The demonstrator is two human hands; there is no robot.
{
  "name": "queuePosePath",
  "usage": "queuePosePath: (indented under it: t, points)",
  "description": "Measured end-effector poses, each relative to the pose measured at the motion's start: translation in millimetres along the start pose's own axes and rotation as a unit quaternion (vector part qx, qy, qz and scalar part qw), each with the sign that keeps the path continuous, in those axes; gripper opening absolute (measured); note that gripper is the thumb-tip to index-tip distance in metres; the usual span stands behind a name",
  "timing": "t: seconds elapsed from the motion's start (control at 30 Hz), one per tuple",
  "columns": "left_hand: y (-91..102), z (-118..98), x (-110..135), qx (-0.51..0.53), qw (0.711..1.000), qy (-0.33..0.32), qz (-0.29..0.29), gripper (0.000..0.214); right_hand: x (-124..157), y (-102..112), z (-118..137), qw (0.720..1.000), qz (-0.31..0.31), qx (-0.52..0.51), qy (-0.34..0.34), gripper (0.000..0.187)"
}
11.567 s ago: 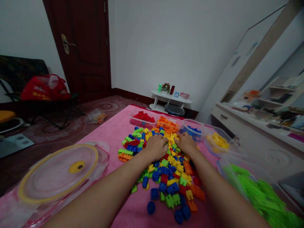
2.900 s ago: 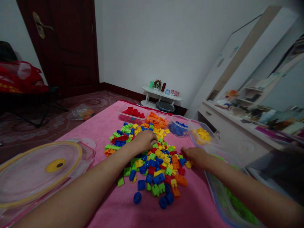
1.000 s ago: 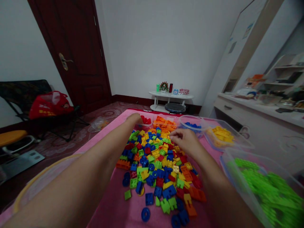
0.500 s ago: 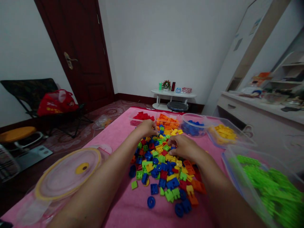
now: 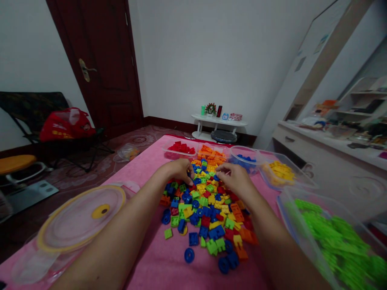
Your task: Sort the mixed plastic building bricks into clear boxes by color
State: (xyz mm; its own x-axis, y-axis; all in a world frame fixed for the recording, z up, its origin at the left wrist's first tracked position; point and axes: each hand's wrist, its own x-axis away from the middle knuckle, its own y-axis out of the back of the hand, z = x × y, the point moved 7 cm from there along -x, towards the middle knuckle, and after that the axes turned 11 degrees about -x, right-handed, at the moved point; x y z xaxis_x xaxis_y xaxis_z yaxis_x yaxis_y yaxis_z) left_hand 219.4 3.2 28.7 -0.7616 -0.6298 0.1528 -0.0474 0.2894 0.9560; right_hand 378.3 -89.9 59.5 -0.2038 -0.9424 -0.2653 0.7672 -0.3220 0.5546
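A heap of small toy building blocks (image 5: 208, 209) in red, blue, yellow, green and orange covers the middle of the pink cloth (image 5: 148, 161). At the heap's far left side, my left hand (image 5: 180, 170) reaches in with bent, closed fingers; a bit of blue shows by its fingertips, but what they grip is unclear. My right hand (image 5: 234, 177) hovers over the far right part of the heap. Its thumb and fingers curl together near another blue bit, and their contents are too small to name.
Behind the heap stand clear tubs of red blocks (image 5: 181, 148), orange blocks (image 5: 211, 154) and blue blocks (image 5: 245, 158). Yellow blocks (image 5: 281, 172) and green blocks (image 5: 335, 237) fill tubs on the right. A round yellow-rimmed lid (image 5: 81, 217) lies left.
My left hand has moved left and slightly nearer, from the heap's far end to its left side. My right hand has shifted a little farther away over the heap. The view has moved slightly.
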Motion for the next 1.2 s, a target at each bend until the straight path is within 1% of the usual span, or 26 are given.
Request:
queuePosePath:
  t: [0.03,0.07,0.1,0.17,0.23,0.27,0.3,0.33,0.37,0.43,0.53,0.57,0.63,0.7,0.73,0.77,0.8,0.83,0.9,0.97,1.03,1.1,1.2]
  points:
    - [-2.0,-0.5,-1.1,-0.003,1.000,-0.007,0.006,0.031,-0.3,-0.6,-4.9,0.995,-0.027,-0.091,-0.026,0.014]
    - [-3.9,-1.0,-2.3,-0.005,1.000,-0.016,0.012,0.031,0.1,-2.5,-11.7,0.978,-0.049,-0.192,-0.061,0.015]
    - [-5.5,-1.4,-3.2,-0.004,1.000,-0.023,0.018,0.031,1.2,-5.4,-18.9,0.948,-0.069,-0.293,-0.101,0.015]
    - [-7.8,-1.7,-4.5,0.004,0.999,-0.035,0.027,0.031,4.2,-11.8,-29.5,0.867,-0.097,-0.462,-0.163,0.012]
    - [-9.3,-1.9,-4.6,0.014,0.998,-0.046,0.036,0.032,6.2,-17.8,-32.7,0.790,-0.094,-0.572,-0.199,0.009]
    - [-10.1,-2.3,-4.1,0.015,0.998,-0.052,0.043,0.032,6.8,-20.2,-32.4,0.761,-0.086,-0.607,-0.212,0.012]
    - [-10.8,-2.6,-3.3,0.014,0.997,-0.056,0.049,0.033,7.3,-22.4,-31.2,0.739,-0.075,-0.632,-0.223,0.018]
    - [-10.9,-2.7,-2.3,0.010,0.997,-0.058,0.053,0.034,7.6,-24.2,-29.7,0.724,-0.065,-0.647,-0.231,0.023]
    - [-10.2,-2.6,-1.1,0.007,0.997,-0.056,0.053,0.035,7.9,-25.8,-28.2,0.716,-0.058,-0.654,-0.238,0.025]
    - [-6.8,-2.2,1.4,0.008,0.998,-0.048,0.046,0.032,8.5,-28.2,-25.7,0.715,-0.053,-0.654,-0.243,0.024]
    - [3.7,-1.8,4.1,0.031,0.999,-0.034,0.016,0.026,9.7,-33.5,-21.3,0.734,-0.037,-0.635,-0.238,0.015]
    - [9.0,-2.0,4.4,0.040,0.999,-0.028,-0.005,0.024,10.3,-35.8,-19.4,0.742,-0.026,-0.628,-0.234,0.013]
    - [22.5,-4.4,4.6,0.073,0.995,-0.022,-0.071,0.025,12.6,-41.9,-15.1,0.755,0.001,-0.615,-0.230,0.013]
    - [36.2,-11.3,6.0,0.134,0.980,-0.029,-0.145,0.027,16.3,-48.8,-11.5,0.758,0.024,-0.605,-0.240,0.017]
    - [41.7,-16.2,7.2,0.172,0.968,-0.035,-0.177,0.029,18.4,-52.4,-9.6,0.755,0.035,-0.605,-0.249,0.021]
    - [45.3,-22.0,8.5,0.213,0.956,-0.043,-0.197,0.030,20.5,-56.1,-7.4,0.749,0.045,-0.609,-0.258,0.025]
    - [47.1,-29.0,9.5,0.250,0.945,-0.055,-0.205,0.030,22.4,-59.5,-4.8,0.738,0.055,-0.618,-0.265,0.030]
    - [47.2,-36.9,10.3,0.279,0.937,-0.068,-0.201,0.030,23.8,-62.2,-1.6,0.725,0.063,-0.632,-0.267,0.034]
    - [45.8,-52.7,12.3,0.300,0.931,-0.092,-0.184,0.029,25.9,-66.5,5.2,0.694,0.079,-0.664,-0.268,0.038]
    - [46.6,-64.3,15.8,0.274,0.936,-0.104,-0.194,0.029,27.6,-68.6,9.4,0.668,0.083,-0.687,-0.272,0.038]
    - [50.7,-72.0,20.8,0.234,0.938,-0.109,-0.230,0.030,29.1,-69.2,10.6,0.651,0.072,-0.701,-0.283,0.035]
    - [53.1,-80.1,25.3,0.206,0.937,-0.124,-0.252,0.032,29.6,-68.8,12.0,0.638,0.059,-0.713,-0.286,0.031]
    - [48.9,-93.8,27.2,0.173,0.945,-0.154,-0.232,0.039,30.0,-70.2,15.5,0.614,0.046,-0.734,-0.287,0.027]
